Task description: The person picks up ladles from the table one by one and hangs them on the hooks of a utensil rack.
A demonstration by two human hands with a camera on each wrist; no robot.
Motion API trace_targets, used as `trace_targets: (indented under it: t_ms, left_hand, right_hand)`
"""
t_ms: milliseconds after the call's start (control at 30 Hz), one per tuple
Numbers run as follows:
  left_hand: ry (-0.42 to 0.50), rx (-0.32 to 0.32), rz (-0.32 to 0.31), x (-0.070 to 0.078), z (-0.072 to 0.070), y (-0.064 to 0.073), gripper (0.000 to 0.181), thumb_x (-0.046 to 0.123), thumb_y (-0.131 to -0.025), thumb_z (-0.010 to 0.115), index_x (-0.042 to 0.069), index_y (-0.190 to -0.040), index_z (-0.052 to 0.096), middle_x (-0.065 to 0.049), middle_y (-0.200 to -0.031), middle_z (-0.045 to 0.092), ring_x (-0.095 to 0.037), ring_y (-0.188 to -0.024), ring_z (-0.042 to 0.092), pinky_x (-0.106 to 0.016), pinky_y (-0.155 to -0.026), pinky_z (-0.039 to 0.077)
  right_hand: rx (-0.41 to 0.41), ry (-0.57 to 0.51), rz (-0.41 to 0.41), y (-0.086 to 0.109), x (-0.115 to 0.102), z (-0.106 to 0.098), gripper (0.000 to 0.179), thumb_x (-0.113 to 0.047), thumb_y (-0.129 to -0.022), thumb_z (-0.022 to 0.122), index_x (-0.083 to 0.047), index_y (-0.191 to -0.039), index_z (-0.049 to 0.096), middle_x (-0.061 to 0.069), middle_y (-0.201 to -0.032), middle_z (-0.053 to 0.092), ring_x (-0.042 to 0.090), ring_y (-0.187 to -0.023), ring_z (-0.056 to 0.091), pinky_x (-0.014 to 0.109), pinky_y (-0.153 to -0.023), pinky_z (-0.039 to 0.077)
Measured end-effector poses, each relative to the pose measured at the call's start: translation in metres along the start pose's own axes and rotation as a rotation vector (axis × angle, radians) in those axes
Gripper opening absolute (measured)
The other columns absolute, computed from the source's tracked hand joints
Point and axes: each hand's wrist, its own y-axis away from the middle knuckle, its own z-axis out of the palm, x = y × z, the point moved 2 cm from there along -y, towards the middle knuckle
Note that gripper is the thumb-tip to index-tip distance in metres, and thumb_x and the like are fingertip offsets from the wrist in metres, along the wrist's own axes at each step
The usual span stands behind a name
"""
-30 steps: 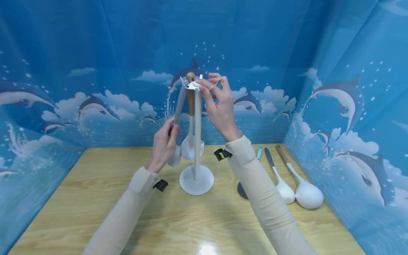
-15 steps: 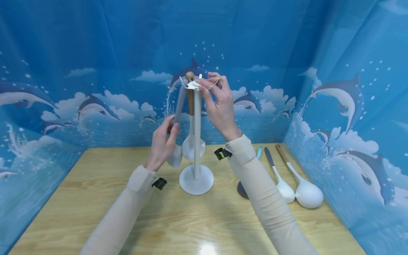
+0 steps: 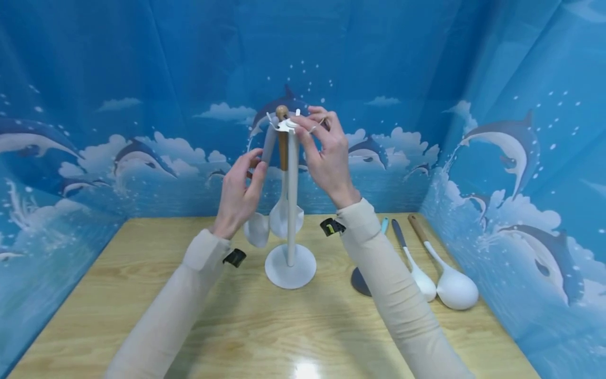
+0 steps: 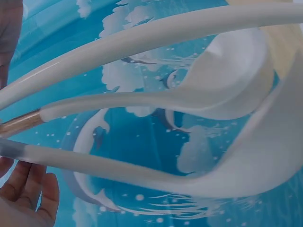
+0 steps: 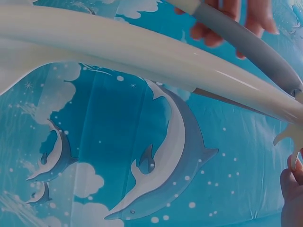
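a blue curtain [image 3: 199,52] printed with dolphins and clouds surrounds the back and both sides of a light wooden bench [image 3: 236,331]. two pale sleeves [image 3: 402,300] reach from the near side toward a white stand [image 3: 292,210], which is upright near the middle: round base, single pole, hooks at the top.

five utensils can be seen, and from their places the work at the stand looks part-way: two are up, three are down. on the bench, to the right, lie a big ladle [image 3: 456,290] with a wooden handle, a spoon [image 3: 423,281] with a gray handle, and a dark-headed tool [image 3: 361,283], partly hidden by the right sleeve. these three are left away from the stand.

at the stand, a wood-handled tool [image 3: 278,218] hangs behind the pole, no grip on it; it looks done. to its left, a gray-handled tool [image 3: 256,230] hangs head down, its handle top meeting the hooks. it seems hung, though how securely cannot be told.

the left grip [image 3: 238,195] is loose beside that gray handle, fingers relaxed rather than wrapped around it; contact is unclear. the right grip [image 3: 326,158] pinches the stand at its top, by a hook, apparently steadying it.
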Motion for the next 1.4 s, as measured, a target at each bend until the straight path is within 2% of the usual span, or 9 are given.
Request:
trace_targets:
  t_ms: [400, 533, 833, 1000, 1100, 1167, 1267, 1333, 1400]
  left_hand:
    - [-0.034, 0.107, 0.139, 0.027, -0.007, -0.028, 0.049, 0.04, -0.104, 0.044, 0.006, -0.138, 0.053, -0.016, -0.125, 0.058, -0.028, -0.112, 0.056, -0.037, -0.083, 0.052]
    - [-0.048, 0.108, 0.173, 0.033, -0.01, -0.034, 0.045, 0.032, -0.105, 0.045, 0.005, -0.14, 0.052, -0.015, -0.131, 0.058, -0.026, -0.118, 0.055, -0.039, -0.088, 0.052]
    - [-0.073, 0.093, 0.166, 0.044, -0.015, -0.041, 0.039, 0.022, -0.103, 0.051, 0.008, -0.139, 0.055, -0.011, -0.14, 0.056, -0.021, -0.129, 0.052, -0.042, -0.099, 0.049]
    - [-0.148, 0.067, 0.211, 0.046, -0.015, -0.046, 0.042, 0.021, -0.101, 0.054, 0.006, -0.14, 0.053, -0.016, -0.142, 0.052, -0.027, -0.135, 0.047, -0.044, -0.112, 0.039]
    - [-0.149, 0.057, 0.234, 0.049, -0.015, -0.049, 0.043, 0.022, -0.101, 0.054, 0.006, -0.141, 0.052, -0.016, -0.144, 0.051, -0.027, -0.137, 0.045, -0.042, -0.115, 0.036]
    - [-0.151, 0.049, 0.244, 0.052, -0.015, -0.05, 0.043, 0.023, -0.101, 0.053, 0.006, -0.141, 0.051, -0.015, -0.144, 0.051, -0.026, -0.137, 0.045, -0.041, -0.115, 0.036]
    - [-0.148, 0.047, 0.252, 0.056, -0.014, -0.053, 0.043, 0.024, -0.102, 0.053, 0.005, -0.141, 0.052, -0.016, -0.143, 0.052, -0.026, -0.136, 0.046, -0.04, -0.114, 0.037]
    - [-0.147, 0.044, 0.256, 0.057, -0.014, -0.054, 0.042, 0.023, -0.102, 0.052, 0.005, -0.14, 0.053, -0.016, -0.141, 0.053, -0.026, -0.135, 0.047, -0.04, -0.114, 0.038]
    - [-0.147, 0.035, 0.25, 0.058, -0.013, -0.056, 0.04, 0.023, -0.102, 0.052, 0.005, -0.138, 0.054, -0.015, -0.141, 0.054, -0.024, -0.135, 0.047, -0.038, -0.114, 0.037]
  right_hand:
    - [-0.009, 0.024, 0.009, 0.0, 0.0, -0.001, 0.024, -0.013, -0.098, 0.059, -0.006, -0.118, 0.071, 0.019, -0.113, 0.057, 0.027, -0.126, 0.051, 0.037, -0.089, 0.051]
    - [-0.001, 0.019, 0.005, 0.0, 0.002, -0.002, 0.024, -0.012, -0.098, 0.059, -0.005, -0.118, 0.071, 0.019, -0.113, 0.057, 0.028, -0.126, 0.051, 0.036, -0.096, 0.049]
    - [-0.006, -0.005, 0.007, -0.003, 0.001, -0.008, 0.022, -0.015, -0.095, 0.065, -0.002, -0.113, 0.071, 0.018, -0.114, 0.064, 0.027, -0.13, 0.053, 0.034, -0.111, 0.041]
    - [0.001, -0.061, -0.004, -0.001, 0.004, -0.013, 0.025, -0.015, -0.093, 0.068, 0.0, -0.113, 0.07, 0.019, -0.119, 0.066, 0.027, -0.131, 0.054, 0.031, -0.111, 0.04]
    - [0.016, -0.098, -0.007, 0.007, 0.007, -0.019, 0.027, -0.011, -0.094, 0.066, 0.002, -0.118, 0.068, 0.019, -0.126, 0.065, 0.026, -0.131, 0.054, 0.031, -0.109, 0.044]
    - [0.045, -0.122, -0.017, 0.014, 0.01, -0.024, 0.028, -0.006, -0.094, 0.064, 0.002, -0.121, 0.066, 0.019, -0.127, 0.064, 0.026, -0.125, 0.059, 0.03, -0.105, 0.048]
    - [0.074, -0.154, -0.035, 0.025, 0.016, -0.03, 0.026, 0.002, -0.094, 0.061, 0.003, -0.12, 0.067, 0.019, -0.122, 0.068, 0.024, -0.104, 0.069, 0.027, -0.093, 0.054]
    - [0.066, -0.154, -0.025, 0.032, 0.021, -0.034, 0.025, 0.003, -0.095, 0.059, 0.002, -0.117, 0.069, 0.017, -0.114, 0.071, 0.022, -0.09, 0.07, 0.024, -0.087, 0.056]
    - [0.023, -0.137, 0.019, 0.039, 0.027, -0.037, 0.023, -0.001, -0.097, 0.058, 0.0, -0.116, 0.07, 0.015, -0.11, 0.072, 0.021, -0.085, 0.07, 0.023, -0.083, 0.056]
